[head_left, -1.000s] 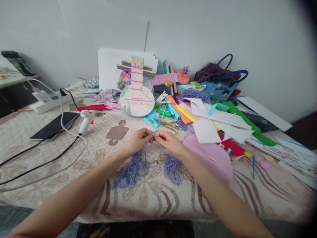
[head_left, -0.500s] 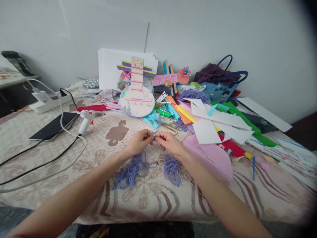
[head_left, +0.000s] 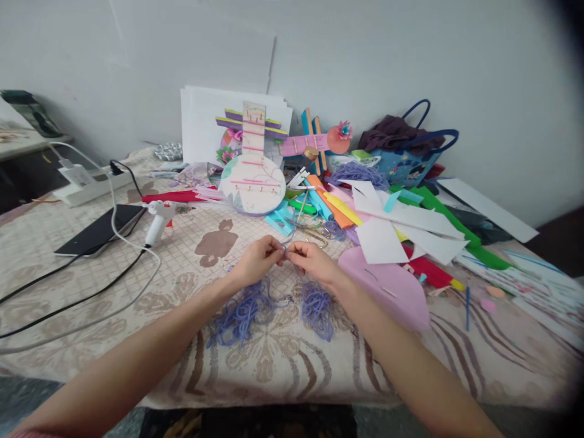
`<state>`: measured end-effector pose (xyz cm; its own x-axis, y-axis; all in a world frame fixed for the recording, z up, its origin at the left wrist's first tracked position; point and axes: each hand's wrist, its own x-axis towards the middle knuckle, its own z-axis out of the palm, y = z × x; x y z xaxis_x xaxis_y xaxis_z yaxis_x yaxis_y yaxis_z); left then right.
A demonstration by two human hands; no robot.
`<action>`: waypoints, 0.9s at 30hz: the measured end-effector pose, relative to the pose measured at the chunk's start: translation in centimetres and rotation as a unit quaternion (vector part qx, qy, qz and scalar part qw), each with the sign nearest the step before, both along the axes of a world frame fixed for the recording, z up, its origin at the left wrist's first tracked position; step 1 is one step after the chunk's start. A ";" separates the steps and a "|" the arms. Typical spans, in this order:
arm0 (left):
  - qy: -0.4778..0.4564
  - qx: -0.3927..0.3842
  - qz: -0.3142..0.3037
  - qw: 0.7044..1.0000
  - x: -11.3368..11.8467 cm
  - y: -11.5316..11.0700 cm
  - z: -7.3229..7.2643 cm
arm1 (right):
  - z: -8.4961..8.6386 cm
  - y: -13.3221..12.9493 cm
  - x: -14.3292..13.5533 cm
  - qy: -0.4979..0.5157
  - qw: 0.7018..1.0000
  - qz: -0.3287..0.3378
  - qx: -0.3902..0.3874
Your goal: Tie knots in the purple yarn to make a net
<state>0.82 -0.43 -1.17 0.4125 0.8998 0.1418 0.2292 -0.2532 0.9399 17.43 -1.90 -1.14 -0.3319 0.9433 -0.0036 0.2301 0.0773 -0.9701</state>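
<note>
My left hand (head_left: 261, 258) and my right hand (head_left: 311, 260) meet fingertip to fingertip above the patterned tablecloth. Both are pinched on purple yarn (head_left: 285, 245), a thin strand of which shows between the fingers. Below my left wrist lies a loose tangle of purple yarn (head_left: 244, 313). A smaller purple yarn bundle (head_left: 317, 310) rests under my right wrist. Just beyond the fingers are gold-handled scissors (head_left: 314, 234). To the right of my right hand lies a pink foam oval (head_left: 387, 292), partly behind the forearm.
At left stand a white glue gun (head_left: 159, 222) with its cord, a black tablet-like slab (head_left: 103, 231) and a power strip (head_left: 89, 188). Decorated craft pieces (head_left: 253, 185) lean at the back. White foam scraps (head_left: 406, 219) and a blue bag (head_left: 401, 164) fill the right.
Both hands stay nearly in place, their fingers shifting slightly on the yarn. The yarn bundles and surrounding things have not visibly moved.
</note>
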 end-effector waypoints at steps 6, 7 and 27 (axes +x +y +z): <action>-0.002 0.023 -0.017 1.000 0.0 0.0 0.1 | -0.4 0.3 0.1 0.029 0.999 -0.003 -0.020; 0.010 0.029 -0.006 1.000 -0.1 -0.1 0.2 | -0.4 0.3 0.1 0.025 0.999 -0.008 -0.018; 0.162 0.232 0.035 0.959 -0.1 -2.2 1.8 | -0.8 -0.5 -1.4 0.115 0.984 -0.121 -0.067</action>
<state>0.77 -2.67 0.60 0.4433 0.7979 0.4085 0.5213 -0.6002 0.6066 16.04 -2.38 -1.90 -0.1048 0.9909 -0.0846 -0.0005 -0.0851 -0.9964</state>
